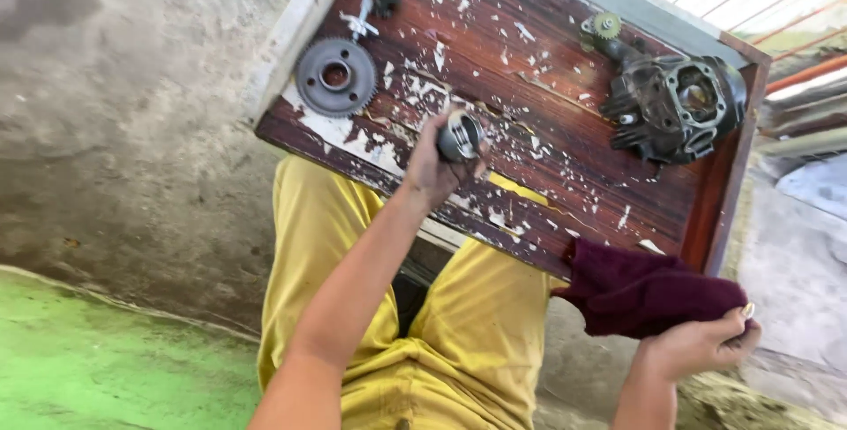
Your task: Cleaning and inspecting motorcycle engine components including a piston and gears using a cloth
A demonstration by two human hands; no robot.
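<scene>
My left hand (434, 164) grips a small round metal piston (460, 135) and holds it over the near part of a worn red-brown wooden table (565, 174). Down at the right, my right hand (697, 346) is closed on a dark maroon cloth (640, 289), which hangs off the table's near right corner. A toothed grey gear wheel (335, 76) lies flat at the table's left end, well left of the piston. At the far right of the table sits a dark, dirty engine cylinder head (675, 105).
A small shaft with a metal fitting (369, 14) lies beyond the gear wheel. A small sprocket piece (603, 27) rests near the cylinder head. My legs in yellow trousers (459, 324) are under the table. Bare concrete floor (132, 130) lies left, with a green painted patch (106, 359).
</scene>
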